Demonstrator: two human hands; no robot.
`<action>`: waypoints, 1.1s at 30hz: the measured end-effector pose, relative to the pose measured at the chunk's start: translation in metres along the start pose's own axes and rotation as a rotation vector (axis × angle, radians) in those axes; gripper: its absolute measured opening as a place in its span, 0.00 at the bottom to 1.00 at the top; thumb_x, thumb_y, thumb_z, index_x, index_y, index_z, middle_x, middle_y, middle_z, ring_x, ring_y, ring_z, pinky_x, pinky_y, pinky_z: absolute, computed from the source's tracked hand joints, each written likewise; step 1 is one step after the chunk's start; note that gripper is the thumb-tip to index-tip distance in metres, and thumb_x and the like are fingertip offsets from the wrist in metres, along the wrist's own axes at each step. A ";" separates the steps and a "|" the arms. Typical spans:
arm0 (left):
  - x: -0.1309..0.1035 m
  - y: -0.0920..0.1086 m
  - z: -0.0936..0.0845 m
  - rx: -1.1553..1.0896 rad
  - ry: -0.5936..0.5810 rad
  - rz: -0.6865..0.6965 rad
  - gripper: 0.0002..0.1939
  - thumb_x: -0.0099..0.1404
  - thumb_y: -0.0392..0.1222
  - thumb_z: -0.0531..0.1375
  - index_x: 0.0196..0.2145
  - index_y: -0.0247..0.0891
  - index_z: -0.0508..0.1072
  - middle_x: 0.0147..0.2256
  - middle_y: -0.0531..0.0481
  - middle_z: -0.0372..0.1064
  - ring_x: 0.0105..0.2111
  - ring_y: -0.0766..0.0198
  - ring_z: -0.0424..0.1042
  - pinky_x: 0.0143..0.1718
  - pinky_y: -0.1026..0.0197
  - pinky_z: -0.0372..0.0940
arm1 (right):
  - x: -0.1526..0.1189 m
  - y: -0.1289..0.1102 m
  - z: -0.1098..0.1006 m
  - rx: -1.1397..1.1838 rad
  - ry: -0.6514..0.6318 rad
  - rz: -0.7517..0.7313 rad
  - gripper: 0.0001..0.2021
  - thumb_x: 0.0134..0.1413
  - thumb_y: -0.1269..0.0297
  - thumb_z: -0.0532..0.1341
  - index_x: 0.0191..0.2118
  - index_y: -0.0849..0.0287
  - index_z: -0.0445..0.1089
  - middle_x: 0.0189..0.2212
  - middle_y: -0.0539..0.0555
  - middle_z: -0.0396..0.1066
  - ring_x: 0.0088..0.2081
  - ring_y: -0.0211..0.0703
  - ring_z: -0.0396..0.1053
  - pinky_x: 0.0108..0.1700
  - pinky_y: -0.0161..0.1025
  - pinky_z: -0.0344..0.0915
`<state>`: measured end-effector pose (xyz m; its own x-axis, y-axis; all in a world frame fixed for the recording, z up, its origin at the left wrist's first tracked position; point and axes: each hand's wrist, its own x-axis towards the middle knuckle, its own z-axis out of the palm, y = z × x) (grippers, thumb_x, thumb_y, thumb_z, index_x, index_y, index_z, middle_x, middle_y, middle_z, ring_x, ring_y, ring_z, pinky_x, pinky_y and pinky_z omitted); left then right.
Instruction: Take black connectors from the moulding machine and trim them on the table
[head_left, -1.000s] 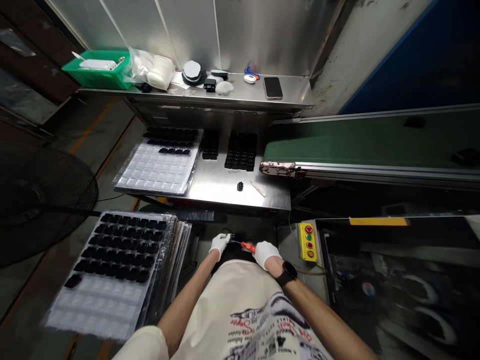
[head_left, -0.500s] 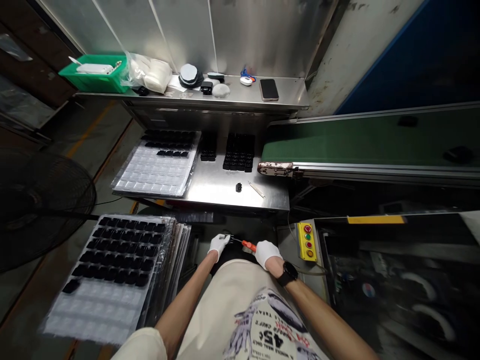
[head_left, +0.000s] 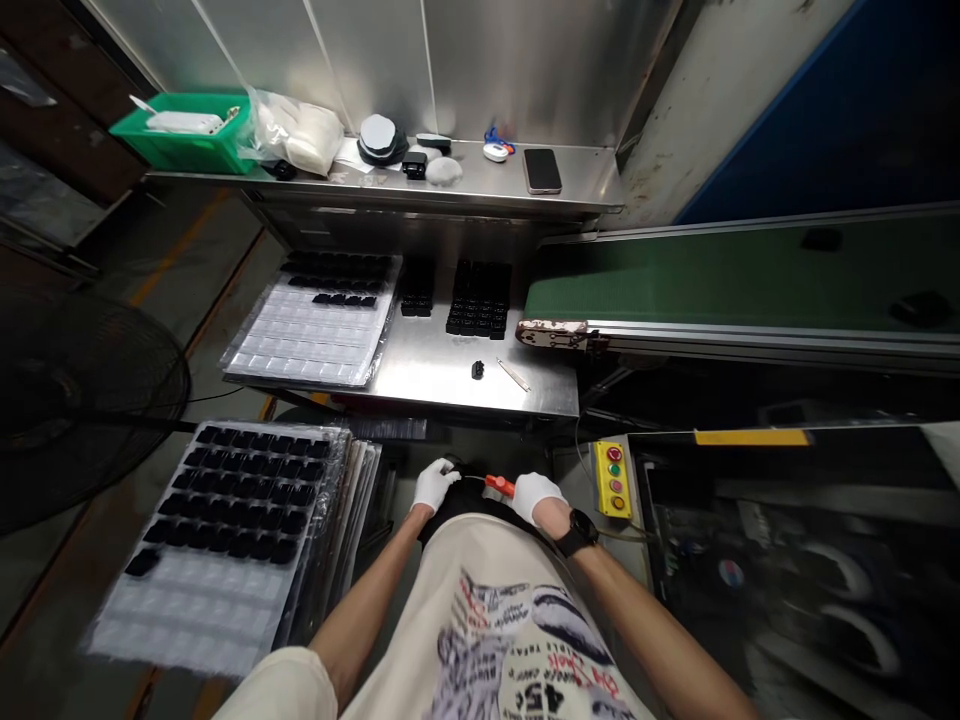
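Currently, working from a distance, I am eyeing the lower middle of the frame, where my gloved right hand (head_left: 537,492) is holding an orange-handled tool (head_left: 500,485); its grip is fitting narrowly round the end of the handle. The tool's thin shaft is pointing left toward my left hand (head_left: 433,486), whose fingertips are hovering close by. I am failing to tell whether that left grip is pinching anything, because dark clothing (head_left: 469,498) is lying behind it and swallowing detail. I am judging the tool to be light and stiff, the handle probably hard plastic and a little slippery under gloved fingers, so its thick orange part is looking like the safest hold and the slim shaft the weaker one. Near the centre, on the tabletop (head_left: 424,368), a small black part (head_left: 478,370) is lying just left of a slim pale tool (head_left: 513,375). At lower left, a tray (head_left: 199,612) is carrying rows of black pieces (head_left: 241,485)
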<state>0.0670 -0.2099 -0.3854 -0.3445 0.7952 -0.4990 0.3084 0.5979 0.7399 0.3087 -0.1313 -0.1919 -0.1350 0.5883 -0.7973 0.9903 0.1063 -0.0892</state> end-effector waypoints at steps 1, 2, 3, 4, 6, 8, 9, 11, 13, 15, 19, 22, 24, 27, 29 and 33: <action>0.000 0.001 0.002 -0.010 0.002 -0.037 0.10 0.70 0.43 0.72 0.36 0.36 0.77 0.36 0.52 0.76 0.39 0.60 0.76 0.47 0.55 0.72 | -0.001 0.001 0.000 0.003 -0.004 -0.014 0.17 0.71 0.59 0.65 0.56 0.60 0.86 0.52 0.71 0.84 0.54 0.60 0.84 0.49 0.41 0.75; 0.000 0.001 0.003 -0.023 0.004 -0.076 0.10 0.72 0.45 0.71 0.38 0.35 0.78 0.38 0.51 0.77 0.39 0.60 0.77 0.47 0.54 0.74 | -0.001 0.001 0.000 0.006 -0.008 -0.026 0.18 0.71 0.59 0.65 0.56 0.61 0.86 0.52 0.71 0.84 0.54 0.61 0.84 0.50 0.41 0.75; 0.000 0.002 0.005 -0.039 0.006 -0.115 0.11 0.75 0.46 0.69 0.40 0.35 0.78 0.39 0.50 0.78 0.40 0.60 0.78 0.47 0.53 0.75 | -0.002 0.002 0.000 0.007 -0.009 -0.034 0.18 0.71 0.59 0.65 0.57 0.61 0.86 0.52 0.71 0.84 0.55 0.62 0.84 0.50 0.42 0.75; -0.001 0.003 0.006 -0.056 0.008 -0.149 0.12 0.76 0.47 0.68 0.42 0.34 0.79 0.41 0.49 0.78 0.40 0.60 0.78 0.46 0.53 0.76 | -0.003 0.002 0.000 0.007 -0.008 -0.037 0.18 0.71 0.59 0.65 0.57 0.62 0.85 0.52 0.71 0.84 0.55 0.63 0.84 0.50 0.43 0.76; -0.003 0.005 0.007 -0.091 0.007 -0.196 0.14 0.77 0.49 0.67 0.46 0.34 0.79 0.43 0.48 0.79 0.41 0.60 0.79 0.45 0.54 0.78 | -0.005 0.001 0.001 0.006 -0.013 -0.040 0.18 0.70 0.60 0.65 0.57 0.62 0.85 0.52 0.71 0.84 0.55 0.64 0.84 0.50 0.43 0.76; -0.007 0.006 0.006 -0.123 0.006 -0.220 0.15 0.78 0.51 0.66 0.47 0.34 0.79 0.44 0.47 0.79 0.40 0.60 0.80 0.44 0.54 0.78 | -0.006 0.000 0.001 0.005 -0.018 -0.040 0.17 0.71 0.62 0.64 0.57 0.61 0.85 0.52 0.70 0.84 0.55 0.63 0.84 0.50 0.43 0.76; -0.010 0.007 0.004 -0.136 0.008 -0.226 0.16 0.78 0.52 0.66 0.47 0.34 0.79 0.43 0.48 0.79 0.40 0.60 0.79 0.44 0.55 0.78 | -0.007 -0.001 0.001 0.005 -0.020 -0.040 0.17 0.71 0.63 0.64 0.57 0.61 0.86 0.53 0.69 0.84 0.55 0.63 0.84 0.50 0.43 0.76; -0.013 0.007 0.001 -0.156 0.010 -0.231 0.17 0.78 0.54 0.66 0.46 0.34 0.79 0.42 0.48 0.79 0.38 0.61 0.79 0.43 0.55 0.78 | -0.008 -0.003 0.000 0.004 -0.026 -0.042 0.17 0.71 0.63 0.64 0.57 0.61 0.86 0.53 0.69 0.84 0.54 0.63 0.84 0.50 0.43 0.76; -0.014 0.006 -0.002 -0.164 0.006 -0.227 0.17 0.78 0.53 0.66 0.44 0.34 0.79 0.40 0.49 0.79 0.37 0.61 0.78 0.42 0.56 0.77 | -0.008 -0.005 0.000 0.002 -0.022 -0.044 0.16 0.71 0.64 0.64 0.57 0.61 0.86 0.53 0.69 0.84 0.55 0.63 0.84 0.50 0.42 0.76; -0.013 0.003 -0.005 -0.159 -0.004 -0.213 0.16 0.77 0.52 0.67 0.42 0.34 0.78 0.38 0.50 0.78 0.36 0.62 0.78 0.43 0.56 0.76 | -0.008 -0.007 -0.001 0.000 -0.018 -0.050 0.16 0.71 0.63 0.65 0.57 0.62 0.86 0.53 0.70 0.84 0.55 0.63 0.84 0.51 0.42 0.76; -0.008 -0.002 -0.012 -0.119 -0.038 -0.143 0.14 0.75 0.47 0.69 0.37 0.35 0.76 0.34 0.53 0.75 0.36 0.62 0.76 0.44 0.56 0.74 | -0.005 -0.009 -0.003 0.004 -0.015 -0.062 0.17 0.71 0.60 0.66 0.56 0.62 0.85 0.53 0.70 0.84 0.55 0.62 0.84 0.51 0.42 0.76; -0.007 -0.004 -0.012 -0.098 -0.064 -0.087 0.14 0.72 0.44 0.72 0.32 0.35 0.75 0.32 0.54 0.73 0.35 0.62 0.74 0.44 0.56 0.73 | -0.002 -0.008 -0.005 0.005 -0.011 -0.055 0.17 0.72 0.62 0.64 0.57 0.63 0.85 0.52 0.71 0.84 0.55 0.62 0.84 0.50 0.42 0.76; -0.007 -0.004 -0.010 -0.104 -0.061 -0.073 0.14 0.71 0.43 0.72 0.32 0.35 0.75 0.32 0.54 0.73 0.36 0.62 0.74 0.45 0.56 0.73 | 0.000 -0.006 -0.007 0.001 -0.015 -0.050 0.17 0.71 0.63 0.64 0.56 0.64 0.85 0.52 0.71 0.84 0.55 0.63 0.84 0.50 0.43 0.76; -0.007 -0.002 -0.005 -0.133 -0.040 -0.088 0.12 0.73 0.44 0.71 0.35 0.35 0.76 0.34 0.53 0.75 0.37 0.62 0.76 0.46 0.55 0.74 | 0.000 -0.001 -0.009 -0.010 -0.008 -0.040 0.17 0.71 0.65 0.64 0.57 0.64 0.85 0.53 0.72 0.83 0.56 0.63 0.83 0.51 0.43 0.76; -0.007 0.000 -0.002 -0.161 -0.030 -0.112 0.12 0.75 0.46 0.69 0.37 0.35 0.77 0.35 0.52 0.76 0.38 0.61 0.77 0.46 0.55 0.75 | -0.001 0.000 -0.009 -0.013 -0.015 -0.042 0.17 0.70 0.65 0.65 0.56 0.63 0.85 0.53 0.72 0.83 0.56 0.63 0.83 0.51 0.43 0.76; -0.010 0.003 0.003 -0.218 -0.024 -0.184 0.15 0.76 0.51 0.68 0.40 0.34 0.78 0.38 0.50 0.78 0.38 0.61 0.78 0.44 0.55 0.76 | -0.006 0.000 -0.008 -0.013 -0.025 -0.048 0.15 0.69 0.65 0.67 0.55 0.64 0.86 0.52 0.72 0.83 0.56 0.64 0.83 0.52 0.44 0.76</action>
<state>0.0736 -0.2158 -0.3793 -0.3553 0.6788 -0.6427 0.0440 0.6989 0.7139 0.3097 -0.1286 -0.1824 -0.1814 0.5624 -0.8067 0.9822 0.1448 -0.1199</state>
